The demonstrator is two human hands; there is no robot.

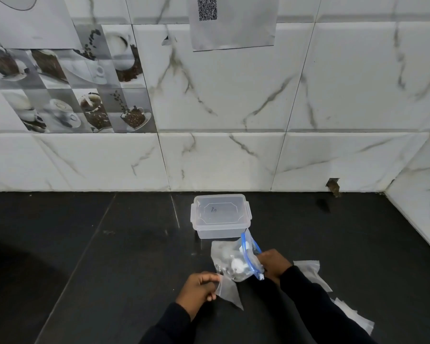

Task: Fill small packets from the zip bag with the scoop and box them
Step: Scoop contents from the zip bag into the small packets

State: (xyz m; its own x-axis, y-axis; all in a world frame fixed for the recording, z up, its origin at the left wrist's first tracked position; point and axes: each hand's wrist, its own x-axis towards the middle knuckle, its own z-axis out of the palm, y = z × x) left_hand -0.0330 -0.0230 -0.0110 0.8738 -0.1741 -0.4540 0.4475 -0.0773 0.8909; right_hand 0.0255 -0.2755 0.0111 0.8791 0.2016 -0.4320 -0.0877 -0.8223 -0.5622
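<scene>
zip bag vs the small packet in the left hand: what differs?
The zip bag has a blue zip strip; the small packet is plain clear. The zip bag bulges with dark bits and something white; the small packet looks flat and empty. The zip bag is larger than the small packet. The right hand grips the zip bag at its mouth; the left hand pinches the small packet. Both are clear plastic.
</scene>
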